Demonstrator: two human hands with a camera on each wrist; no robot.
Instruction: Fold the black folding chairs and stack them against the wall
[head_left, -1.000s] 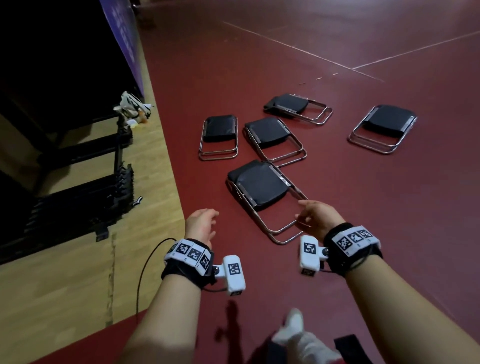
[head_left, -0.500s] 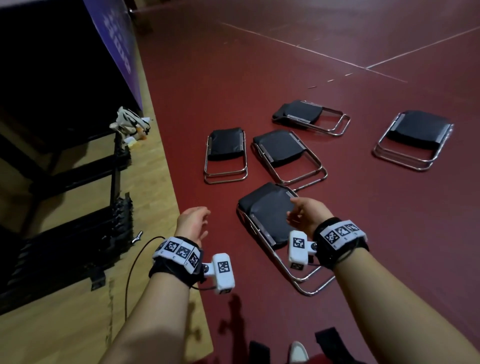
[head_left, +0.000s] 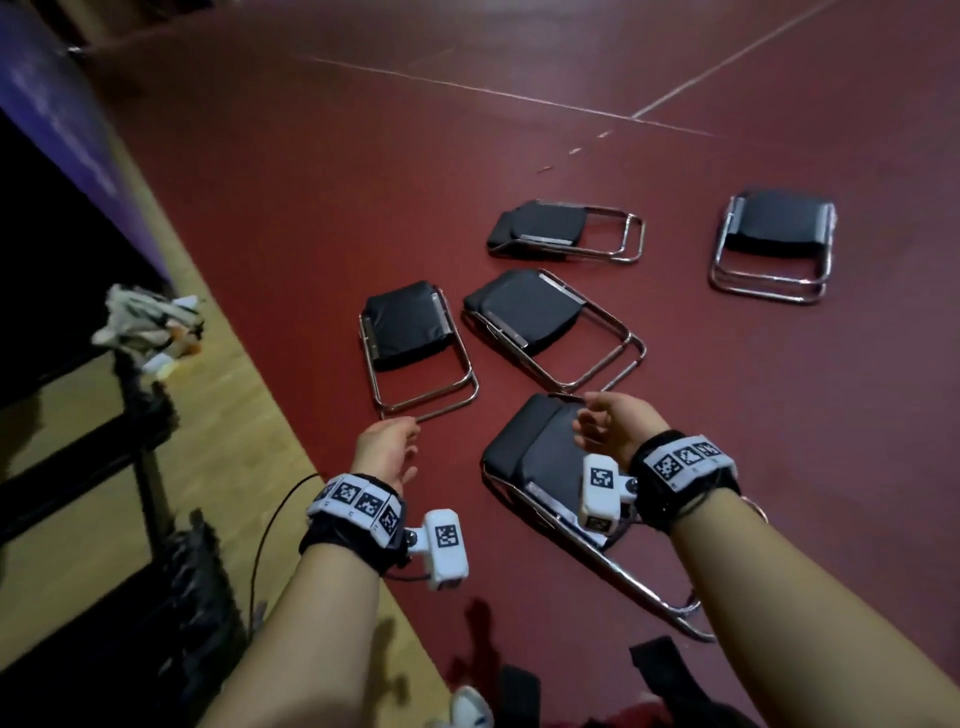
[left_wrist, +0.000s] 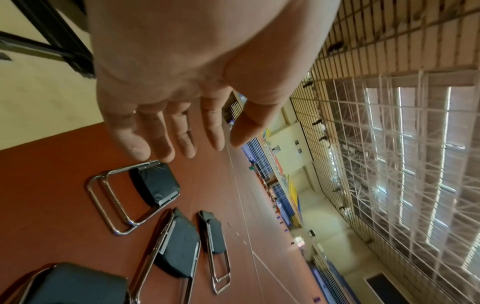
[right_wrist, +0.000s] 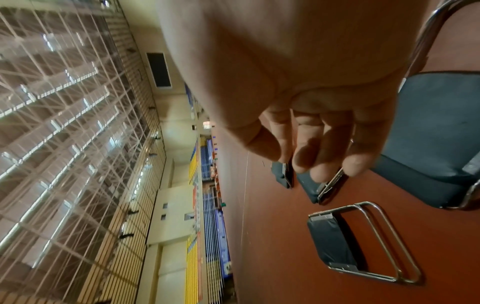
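HEAD VIEW. Five black folding chairs, all folded flat on the red floor (head_left: 779, 467), none at the wall yet. Nearest chair (head_left: 540, 457) now lies right under the arms; 1 s ago it sat further ahead, so person has closed in. Left hand (head_left: 387, 452) empty, fingers loose, hanging over the floor's left edge where it meets the wood strip (head_left: 218, 415), just short of the second chair (head_left: 410, 338). Right hand (head_left: 608, 426) above nearest chair's far end, fingers curled; contact not clear here. Other chairs: middle (head_left: 524, 312), far (head_left: 545, 228), far right (head_left: 774, 228).

LEFT WRIST. Left hand (left_wrist: 166, 115) spread, holding nothing.

RIGHT WRIST. Right hand (right_wrist: 319, 131) loosely curled, nothing in it; nearest chair (right_wrist: 428, 127) beside it, apart.

MEANING. Approach done, pick-up not yet begun; likely next: grasp nearest chair's frame, carry to wall.
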